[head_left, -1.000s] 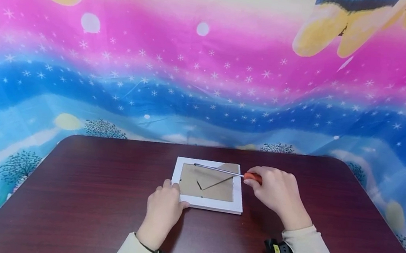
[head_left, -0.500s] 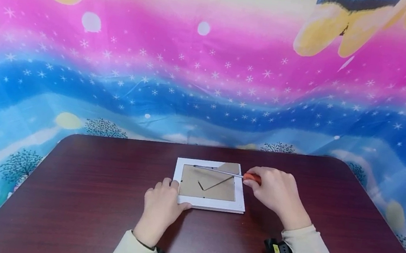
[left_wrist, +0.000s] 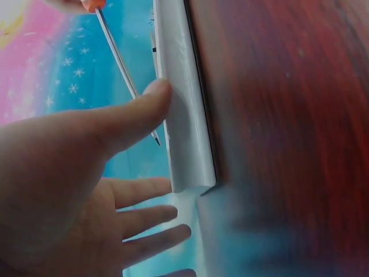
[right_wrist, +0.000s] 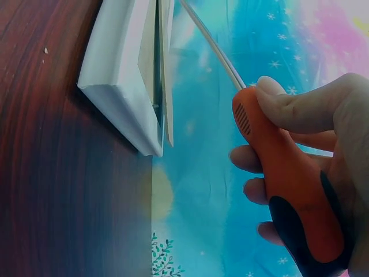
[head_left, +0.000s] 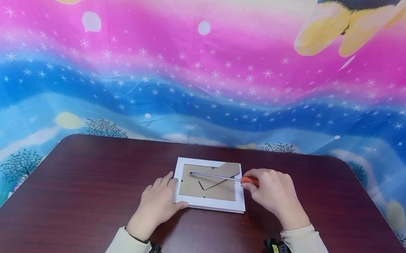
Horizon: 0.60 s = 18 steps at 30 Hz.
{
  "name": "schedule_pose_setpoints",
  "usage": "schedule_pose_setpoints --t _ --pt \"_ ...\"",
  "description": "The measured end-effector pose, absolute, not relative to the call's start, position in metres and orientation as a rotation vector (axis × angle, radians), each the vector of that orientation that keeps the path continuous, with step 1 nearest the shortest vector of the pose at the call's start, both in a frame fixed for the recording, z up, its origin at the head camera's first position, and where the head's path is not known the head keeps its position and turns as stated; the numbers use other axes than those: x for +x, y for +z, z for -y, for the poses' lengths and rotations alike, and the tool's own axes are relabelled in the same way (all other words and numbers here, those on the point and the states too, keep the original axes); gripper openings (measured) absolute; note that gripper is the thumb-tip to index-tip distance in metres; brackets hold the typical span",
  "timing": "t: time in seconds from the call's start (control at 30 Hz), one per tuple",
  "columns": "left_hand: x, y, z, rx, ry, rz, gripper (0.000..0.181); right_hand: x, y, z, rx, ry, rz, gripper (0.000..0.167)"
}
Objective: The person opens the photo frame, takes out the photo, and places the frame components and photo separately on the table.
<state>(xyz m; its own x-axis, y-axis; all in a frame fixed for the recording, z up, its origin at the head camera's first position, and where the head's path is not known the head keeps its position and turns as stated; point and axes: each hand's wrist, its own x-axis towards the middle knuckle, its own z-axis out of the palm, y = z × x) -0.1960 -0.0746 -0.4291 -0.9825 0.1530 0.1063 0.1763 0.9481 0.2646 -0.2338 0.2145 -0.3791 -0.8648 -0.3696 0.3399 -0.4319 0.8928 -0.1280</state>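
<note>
A white picture frame (head_left: pixel 211 204) lies face down on the table, its brown backing board (head_left: pixel 189 189) showing with a hinged stand flap (head_left: pixel 228 172) on it. My right hand (head_left: pixel 275 196) grips a screwdriver (right_wrist: pixel 291 184) by its orange and black handle. The metal shaft (head_left: pixel 215 176) points left across the backing; whether its tip touches the board, I cannot tell. At the frame's near left corner rests my left hand (head_left: pixel 156 200). Its thumb (left_wrist: pixel 135 115) touches the near edge, while the other fingers (left_wrist: pixel 153 219) extend, spread, by the left side.
Small dark tabs (head_left: pixel 204 197) sit along the edges of the backing. The dark red wooden table (head_left: pixel 78 195) surrounds the frame. Behind it hangs a colourful cloth (head_left: pixel 194 77) with snowflakes and trees.
The screwdriver tip has moved from the backing's far edge nearer, over the board. My left hand has slid left, its fingers leaving the frame's top for its side. The frame has shifted slightly right.
</note>
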Motion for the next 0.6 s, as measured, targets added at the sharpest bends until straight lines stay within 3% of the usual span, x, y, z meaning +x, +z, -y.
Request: schedule_pose_setpoints --t 0.6 --pt "-0.1994 -0.4336 0.0831 -0.371 -0.49 3.06 0.082 -0.2322 -0.3817 -0.2092 0.672 0.3 2.768 0.015"
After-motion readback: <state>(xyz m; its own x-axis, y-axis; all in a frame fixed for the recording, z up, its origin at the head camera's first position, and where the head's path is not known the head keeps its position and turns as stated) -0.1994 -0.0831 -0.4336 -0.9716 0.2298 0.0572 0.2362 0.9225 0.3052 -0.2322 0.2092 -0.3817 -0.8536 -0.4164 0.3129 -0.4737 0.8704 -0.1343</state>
